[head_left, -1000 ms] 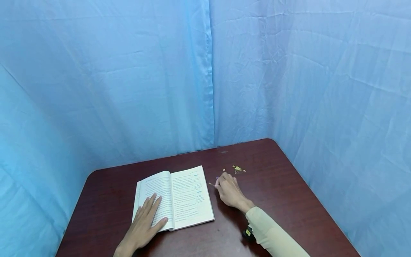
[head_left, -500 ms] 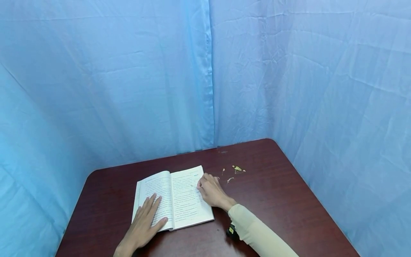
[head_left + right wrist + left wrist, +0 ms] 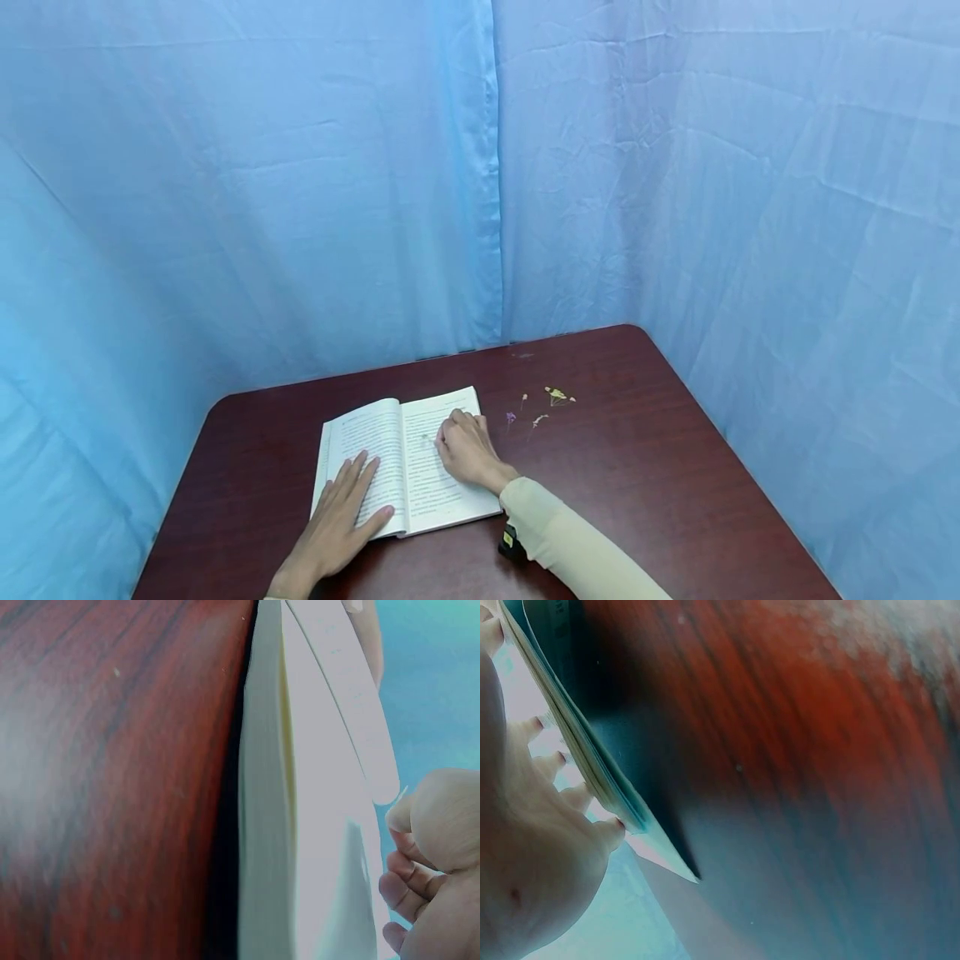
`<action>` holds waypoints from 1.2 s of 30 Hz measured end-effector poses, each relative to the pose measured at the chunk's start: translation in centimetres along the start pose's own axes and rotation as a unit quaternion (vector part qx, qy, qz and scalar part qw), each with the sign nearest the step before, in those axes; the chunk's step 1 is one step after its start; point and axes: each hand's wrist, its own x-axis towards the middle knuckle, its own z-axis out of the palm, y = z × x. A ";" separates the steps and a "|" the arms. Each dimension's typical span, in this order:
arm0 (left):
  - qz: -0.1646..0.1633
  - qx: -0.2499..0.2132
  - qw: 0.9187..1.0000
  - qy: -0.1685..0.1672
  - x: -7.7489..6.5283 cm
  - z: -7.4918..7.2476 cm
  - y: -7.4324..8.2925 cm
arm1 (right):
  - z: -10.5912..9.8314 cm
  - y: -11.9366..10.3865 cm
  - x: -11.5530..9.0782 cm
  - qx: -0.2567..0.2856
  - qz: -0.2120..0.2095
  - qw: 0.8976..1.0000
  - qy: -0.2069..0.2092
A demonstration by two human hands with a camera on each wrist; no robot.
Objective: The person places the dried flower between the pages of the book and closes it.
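Observation:
An open book point(image 3: 431, 492) lies on the table with its printed pages facing up. My left hand point(image 3: 337, 517) rests flat on the left page, fingers spread; the left wrist view shows its fingers point(image 3: 576, 796) along the book's edge. Over the right page, my right hand point(image 3: 467, 450) pinches a small dried flower point(image 3: 425, 437), whose pale head pokes out left of the fingertips. In the right wrist view, thumb and forefinger meet on a thin pale stem point(image 3: 402, 793) and the other fingers are curled.
Right of the book, several small dried flowers lie on the dark red-brown table point(image 3: 637, 467): a purple one point(image 3: 511, 417), a pale sprig point(image 3: 539, 420), a small pinkish one point(image 3: 524, 398) and a yellow cluster point(image 3: 557, 395). Blue curtains point(image 3: 300, 208) hang behind the table.
My right hand has moved left from the table beside the book to over the right page, carrying the dried flower. The purple flower and pale sprig are now uncovered. My left hand stays put.

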 end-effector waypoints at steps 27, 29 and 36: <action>-0.014 -0.003 1.000 -0.007 -0.1 0.0 0.3 | -1.2 2.8 0.0 0.049 -0.055 0.996 -0.046; -0.012 -0.006 1.000 -0.006 -0.1 0.0 0.3 | -1.4 3.4 0.2 0.041 -0.060 0.996 -0.042; -0.007 -0.010 1.000 -0.001 -0.1 0.2 0.2 | -2.6 5.4 1.2 0.029 -0.035 0.997 -0.068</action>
